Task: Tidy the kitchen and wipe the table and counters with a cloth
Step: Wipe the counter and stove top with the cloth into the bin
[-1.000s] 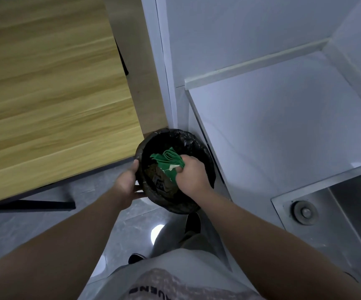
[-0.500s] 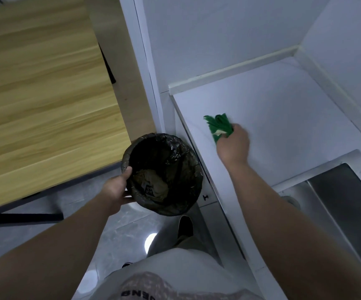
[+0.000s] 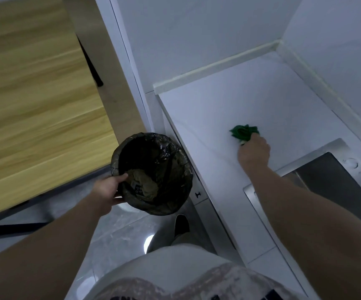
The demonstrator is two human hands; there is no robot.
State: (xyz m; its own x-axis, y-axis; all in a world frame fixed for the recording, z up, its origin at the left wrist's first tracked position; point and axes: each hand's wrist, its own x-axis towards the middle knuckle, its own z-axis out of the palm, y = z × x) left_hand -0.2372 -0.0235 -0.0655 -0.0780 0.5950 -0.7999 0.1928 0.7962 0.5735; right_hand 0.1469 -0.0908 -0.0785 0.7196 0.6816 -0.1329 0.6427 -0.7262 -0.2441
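Bin [image 3: 175, 152] — trash [image 3: 144, 184] inside — in left hand [image 3: 108, 189]; cloth [image 3: 243, 132] in right hand [image 3: 254, 153].

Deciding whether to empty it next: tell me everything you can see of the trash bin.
The trash bin is round, dark, lined with a crinkled black plastic bag folded over its rim. Brownish crumpled waste lies at the bottom. The left hand grips its near rim, thumb inside. It is beside the front edge of the white counter, below the top. Whether it touches the floor is unclear.
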